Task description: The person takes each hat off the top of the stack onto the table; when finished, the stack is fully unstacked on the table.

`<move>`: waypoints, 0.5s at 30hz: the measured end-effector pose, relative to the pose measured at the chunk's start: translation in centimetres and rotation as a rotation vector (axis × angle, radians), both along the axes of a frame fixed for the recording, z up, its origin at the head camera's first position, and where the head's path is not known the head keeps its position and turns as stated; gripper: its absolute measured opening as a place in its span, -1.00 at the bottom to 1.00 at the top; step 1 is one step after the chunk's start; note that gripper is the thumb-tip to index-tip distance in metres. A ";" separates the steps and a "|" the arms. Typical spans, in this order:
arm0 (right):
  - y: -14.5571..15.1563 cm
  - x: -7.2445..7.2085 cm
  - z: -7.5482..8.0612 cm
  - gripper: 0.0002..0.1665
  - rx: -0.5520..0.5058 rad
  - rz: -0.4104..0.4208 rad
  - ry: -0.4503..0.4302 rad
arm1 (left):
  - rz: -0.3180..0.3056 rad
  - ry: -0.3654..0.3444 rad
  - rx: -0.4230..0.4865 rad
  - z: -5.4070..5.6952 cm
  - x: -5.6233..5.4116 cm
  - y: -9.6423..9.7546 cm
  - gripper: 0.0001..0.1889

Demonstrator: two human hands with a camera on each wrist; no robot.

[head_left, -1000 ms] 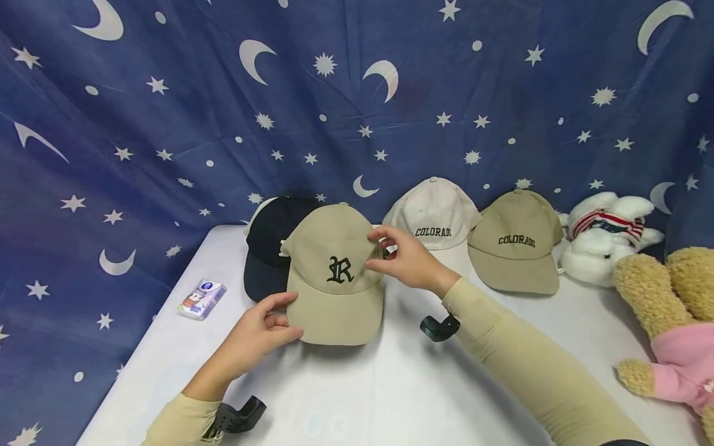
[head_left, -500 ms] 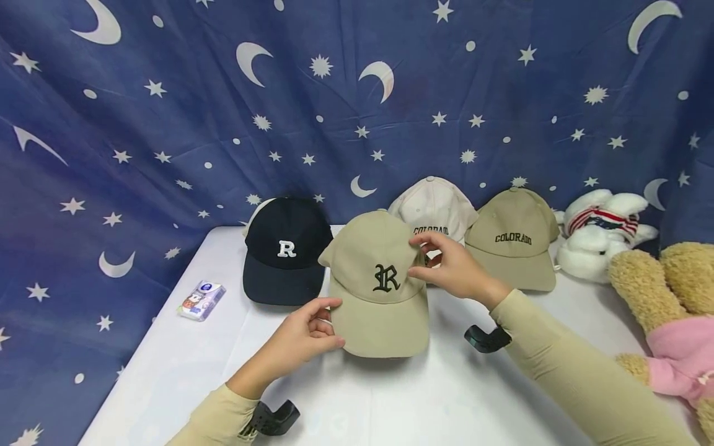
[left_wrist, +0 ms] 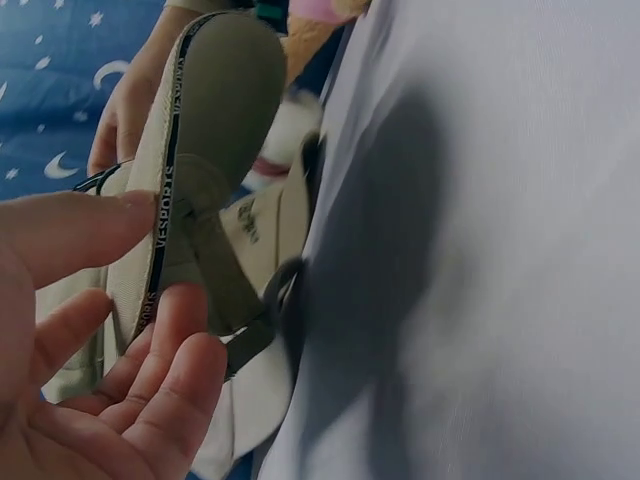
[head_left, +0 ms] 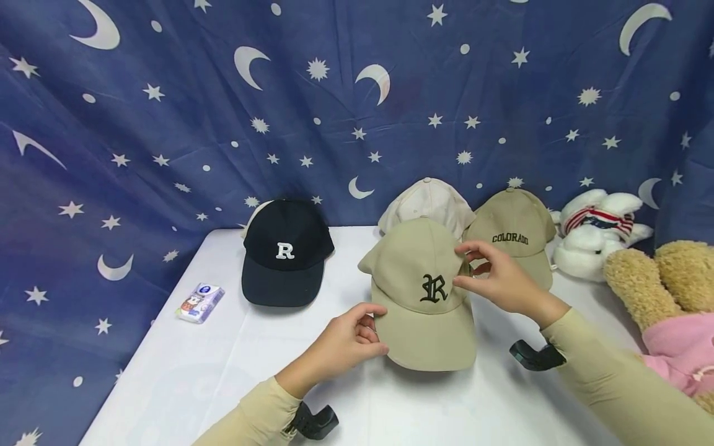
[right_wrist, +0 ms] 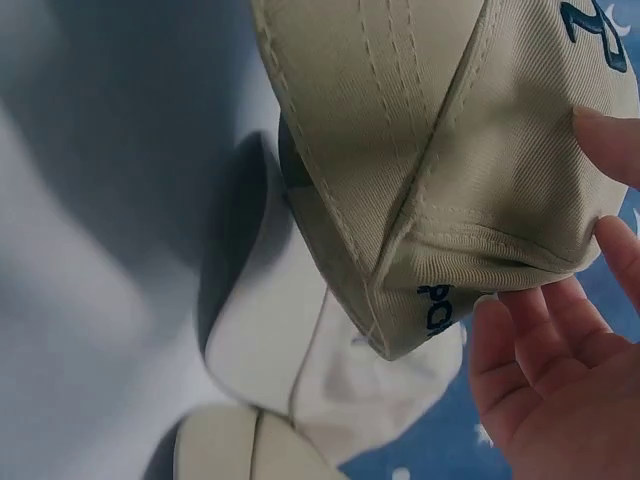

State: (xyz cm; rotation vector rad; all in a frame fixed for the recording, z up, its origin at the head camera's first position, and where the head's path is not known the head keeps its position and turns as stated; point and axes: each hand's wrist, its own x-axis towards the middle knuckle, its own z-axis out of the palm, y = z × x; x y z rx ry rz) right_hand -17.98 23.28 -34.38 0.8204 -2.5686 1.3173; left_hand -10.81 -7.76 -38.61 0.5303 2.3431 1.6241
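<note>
Between both hands a beige cap (head_left: 418, 266) with a dark gothic R is held up off the table, its brim toward me. My left hand (head_left: 343, 344) pinches the brim's left edge; in the left wrist view the thumb (left_wrist: 90, 235) lies on top and the fingers (left_wrist: 185, 350) underneath, by a dark lettered tape. On the crown's other side, my right hand (head_left: 502, 279) pinches the fabric, which folds between thumb and fingers in the right wrist view. Behind the held cap stand a white cap (head_left: 426, 198), partly hidden, and a beige COLORADO cap (head_left: 513, 223).
At the left of the white table (head_left: 223, 347), a navy cap (head_left: 284, 248) with a white R sits before a paler cap, mostly hidden. A small purple packet (head_left: 201, 303) lies near the left edge. A white plush toy (head_left: 597, 241) and a brown teddy bear (head_left: 680, 316) occupy the right.
Both hands have carried the beige R cap rightward and a little toward me, away from the navy cap. The navy cap's R is now uncovered, and the white cap is more hidden.
</note>
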 end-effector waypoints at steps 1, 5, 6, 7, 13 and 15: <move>0.4 0.2 0.0 -0.46 0.004 -0.008 0.005 | -0.004 0.001 0.004 -0.1 0.0 0.5 -0.45; 1.8 0.9 0.2 -0.46 0.017 -0.035 0.024 | -0.019 0.006 0.014 -0.3 0.2 2.1 -0.47; 2.2 1.1 0.2 -0.46 0.017 -0.038 0.030 | -0.024 0.007 0.018 -0.3 0.2 2.4 -0.47; 2.5 1.2 0.2 -0.46 0.020 -0.042 0.036 | -0.030 0.011 0.021 -0.3 0.2 2.7 -0.47; 4.8 2.3 0.4 -0.44 0.037 -0.081 0.069 | -0.080 0.015 0.048 -0.4 0.0 4.7 -0.48; 5.6 2.6 0.4 -0.44 0.047 -0.098 0.075 | -0.093 0.019 0.056 -0.4 -0.1 5.5 -0.48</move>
